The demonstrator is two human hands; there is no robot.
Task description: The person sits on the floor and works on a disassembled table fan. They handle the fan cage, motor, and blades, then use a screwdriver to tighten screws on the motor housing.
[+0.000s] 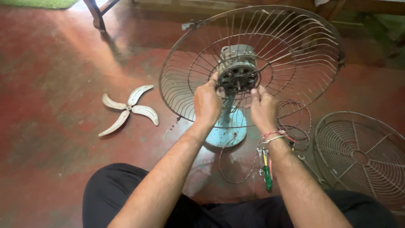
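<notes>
Both hands up at frame centre, working the front of a fan motor (237, 71). Left hand (206, 103) curled, fingers pressed together vs. the motor's lower-left edge, thumb up by the dark hub; can't tell if it's pinching a small part. Right hand (263, 107) just right of it, fingers bent and closed near the motor's lower-right edge, touching or nearly so — exact grip hidden. Right wrist has red/white threads.

Motor sits mid rear wire guard (295, 38), a big rusty cage filling upper centre-right, tilted toward the camera. Below the hands, pale blue base (230, 133) on the floor, neck rising behind the left hand.

Loose wire loops (295, 122) lie right of the base, w/ more cord curling at lower centre. Green-handled screwdriver (267, 177) + a small spanner beside the right forearm, lower centre-right. Front wire guard (363, 156) flat on the floor, lower right. Four-blade propeller (128, 109) lies well apart, centre-left. Red-brown floor (50, 76) throughout; dark trousers at the bottom edge; furniture leg at upper left.
</notes>
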